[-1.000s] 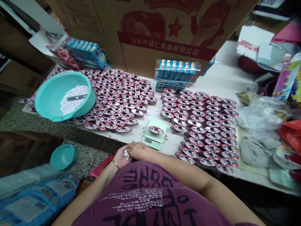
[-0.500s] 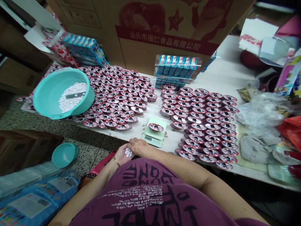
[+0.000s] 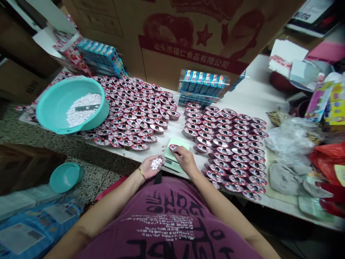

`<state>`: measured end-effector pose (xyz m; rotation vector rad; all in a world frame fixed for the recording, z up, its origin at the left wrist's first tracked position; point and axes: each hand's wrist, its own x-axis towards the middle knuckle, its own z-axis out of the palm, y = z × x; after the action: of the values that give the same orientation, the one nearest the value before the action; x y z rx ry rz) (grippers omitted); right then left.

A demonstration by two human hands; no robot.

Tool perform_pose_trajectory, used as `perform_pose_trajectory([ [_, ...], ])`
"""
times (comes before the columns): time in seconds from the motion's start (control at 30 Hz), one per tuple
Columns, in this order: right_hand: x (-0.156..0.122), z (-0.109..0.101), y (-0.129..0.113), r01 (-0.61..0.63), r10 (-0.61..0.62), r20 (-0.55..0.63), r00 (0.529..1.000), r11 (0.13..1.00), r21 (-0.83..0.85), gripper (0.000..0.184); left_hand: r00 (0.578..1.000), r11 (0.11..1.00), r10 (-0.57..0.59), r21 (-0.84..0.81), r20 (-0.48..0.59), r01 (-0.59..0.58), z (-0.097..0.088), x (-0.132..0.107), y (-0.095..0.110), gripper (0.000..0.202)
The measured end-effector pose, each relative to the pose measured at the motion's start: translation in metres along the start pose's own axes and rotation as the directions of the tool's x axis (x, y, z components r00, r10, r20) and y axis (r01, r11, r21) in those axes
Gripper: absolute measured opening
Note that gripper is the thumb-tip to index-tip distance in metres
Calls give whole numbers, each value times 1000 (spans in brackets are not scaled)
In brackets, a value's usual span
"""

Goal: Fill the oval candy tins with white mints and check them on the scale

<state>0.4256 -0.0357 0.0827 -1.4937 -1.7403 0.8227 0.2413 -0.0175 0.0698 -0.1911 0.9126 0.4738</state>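
My left hand is cupped palm up at the table's near edge and holds a small heap of white candy pellets. My right hand reaches over the pale green scale, fingers pinched at a red oval candy tin that sits on the scale's pan. What the fingertips grip is hidden. A teal basin with more white pellets and a small scoop stands at the far left.
Two large spreads of red oval tins cover the white table, one spread on the left and one on the right. Blue boxed packs and a big cardboard carton stand behind. Plastic bags lie right. A small teal bowl sits on the floor.
My right hand has left my left palm and moved forward onto the scale's tin. My left hand has lifted slightly and turned its pellets up into view.
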Motion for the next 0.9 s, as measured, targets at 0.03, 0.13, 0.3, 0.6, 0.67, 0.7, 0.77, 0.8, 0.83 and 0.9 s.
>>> perform_pose_trajectory([
  [0.03,2,-4,8,-44,44,-43,998,999,5,13,1000,1000,-4,4,3,4,0,-1,1,15],
  [0.13,6,-13,26,-146,155,-147,977,987,71,11,1000,1000,4,-26,18,-4,-6,-5,1,14],
  [0.3,9,-23,16,-269,340,-267,901,925,270,18,997,997,-13,-77,75,19,-19,-12,-1,10],
  [0.6,28,-20,-31,-224,330,-187,925,873,434,21,985,996,40,-81,168,-26,1,-15,12,10],
  [0.67,28,-22,-30,-222,334,-203,921,874,433,21,983,996,49,-77,175,-35,1,-16,16,10],
  [0.7,27,-23,-29,-222,337,-213,917,876,428,21,983,996,52,-78,175,-39,0,-17,17,10],
  [0.77,24,-25,-25,-227,339,-231,912,886,404,21,984,995,60,-84,170,-47,-4,-18,17,11],
  [0.8,22,-25,-22,-233,337,-236,912,896,379,21,984,995,63,-88,165,-49,-6,-18,17,11],
  [0.83,20,-24,-18,-236,328,-240,914,909,343,20,985,995,63,-91,160,-49,-8,-19,16,11],
  [0.9,16,-22,-9,-225,284,-242,928,943,244,19,987,995,58,-93,149,-44,-13,-19,15,11],
])
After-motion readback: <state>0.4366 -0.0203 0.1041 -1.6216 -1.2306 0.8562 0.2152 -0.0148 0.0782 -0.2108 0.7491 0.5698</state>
